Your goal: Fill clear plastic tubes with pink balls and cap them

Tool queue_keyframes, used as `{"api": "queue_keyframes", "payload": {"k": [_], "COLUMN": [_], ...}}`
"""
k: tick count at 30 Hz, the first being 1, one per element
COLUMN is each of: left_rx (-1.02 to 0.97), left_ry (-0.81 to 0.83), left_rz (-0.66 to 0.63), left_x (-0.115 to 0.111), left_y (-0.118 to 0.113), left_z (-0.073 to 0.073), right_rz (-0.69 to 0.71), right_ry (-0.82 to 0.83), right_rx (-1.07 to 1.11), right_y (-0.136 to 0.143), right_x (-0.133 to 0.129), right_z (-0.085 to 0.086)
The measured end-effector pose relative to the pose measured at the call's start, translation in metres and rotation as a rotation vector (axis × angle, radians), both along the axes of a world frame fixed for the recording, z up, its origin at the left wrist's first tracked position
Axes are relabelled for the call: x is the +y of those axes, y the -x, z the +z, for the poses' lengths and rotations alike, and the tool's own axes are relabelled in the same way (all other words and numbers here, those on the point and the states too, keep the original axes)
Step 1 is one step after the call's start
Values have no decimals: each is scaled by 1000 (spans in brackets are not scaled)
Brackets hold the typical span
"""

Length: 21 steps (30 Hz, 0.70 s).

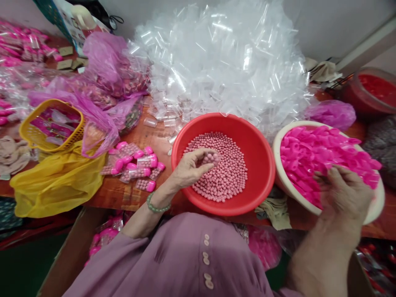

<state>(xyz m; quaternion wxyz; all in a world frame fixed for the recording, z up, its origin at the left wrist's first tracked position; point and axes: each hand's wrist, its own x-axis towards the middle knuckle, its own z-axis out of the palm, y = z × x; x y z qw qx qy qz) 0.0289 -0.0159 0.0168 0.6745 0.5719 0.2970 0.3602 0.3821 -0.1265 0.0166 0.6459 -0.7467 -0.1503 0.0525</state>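
My left hand (192, 167) is closed around a small transparent plastic tube (211, 158) with pink beads inside. It is held above the red basin (260, 165), where many loose pink beads (221, 181) lie. To the right, my right hand (345, 192) reaches into a cream basin (280, 175) heaped with bright pink plastic caps (305, 154). Its fingers are curled together among the caps, and whatever they grip blends into the pile. Left of the red basin, several bead-filled tubes with pink caps (144, 165) lie on the wooden table (154, 142).
A tall heap of empty transparent tubes (216, 62) rises behind the basins. At left are a yellow basket (51, 144), a yellow bag (58, 185) and purple plastic bags (107, 62). A tub with red contents (377, 88) stands at the far right.
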Motion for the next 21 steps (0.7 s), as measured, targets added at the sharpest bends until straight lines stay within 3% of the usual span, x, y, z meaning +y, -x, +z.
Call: {"api": "queue_keyframes", "payload": {"k": [4, 7, 11, 14, 17, 21], "left_rx": [-53, -111, -147, -145, -155, -160], "left_ry": [165, 277, 322, 305, 304, 307], "left_rz": [-56, -45, -47, -4, 19, 57], "left_x": [-1, -3, -8, -11, -13, -15], "left_y": [0, -2, -8, -10, -10, -10], "left_z": [-2, -2, -2, -3, -7, -14], "right_rz": [-13, 141, 519, 816, 1023, 1112], "right_ry": [-267, -330, -267, -102, 62, 117], "right_rx": [67, 157, 220, 264, 283, 316], "right_y": [-1, 26, 97, 141, 162, 168], "right_x": [6, 8, 11, 19, 28, 34], "right_z": [4, 16, 31, 30, 19, 6]}}
